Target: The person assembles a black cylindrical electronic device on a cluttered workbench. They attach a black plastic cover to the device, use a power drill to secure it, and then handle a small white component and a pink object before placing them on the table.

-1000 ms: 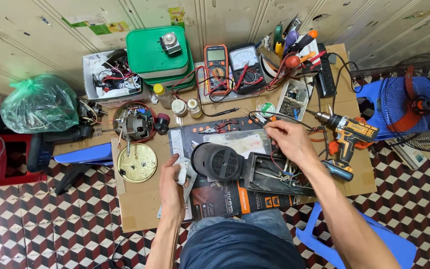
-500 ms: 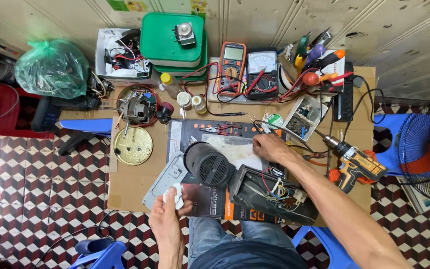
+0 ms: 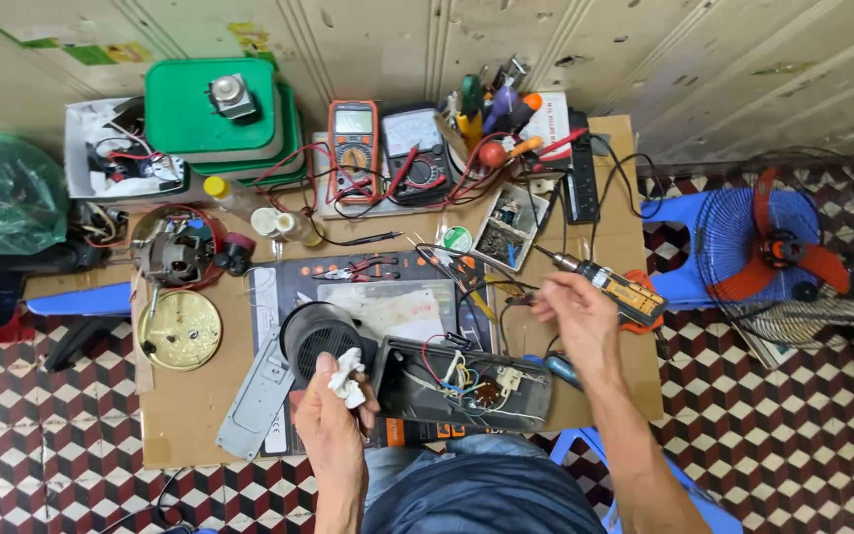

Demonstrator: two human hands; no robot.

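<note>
A: Got the left hand (image 3: 333, 420) curled tight round a white rag (image 3: 348, 374), pressed against the round black motor housing (image 3: 313, 336) toward the near edge of the table (image 3: 190, 435).

B: Noted. And on the right?

A: Seeing the right hand (image 3: 573, 314) half curled, fingertips drawn together, just beside the orange cordless drill (image 3: 617, 292) to the right of the mat. Can't tell whether holding anything: maybe a thin wire, maybe nothing.

B: Worth worrying about the open black casing (image 3: 467, 384) between the two hands?

A: Probably. Lying opened up, with red, yellow and white wires (image 3: 452, 371) exposed. Could snag a fold of the rag in there, or tug a lead loose by wiping so close.

B: Anything around the drill?

A: Plenty of black cable (image 3: 467, 287) trailing just left of the bit. Might catch and wind up if triggered carelessly. Also sitting near the right edge of the table, so could get knocked off with one clumsy grab.

B: And farther back?

A: Two multimeters (image 3: 384, 150) with probe leads sprawled toward the middle. Could drag those along by hooking a wrist. Likewise the small bottles (image 3: 289, 225) far left of the mat: lying loose, easy to send rolling.
</note>
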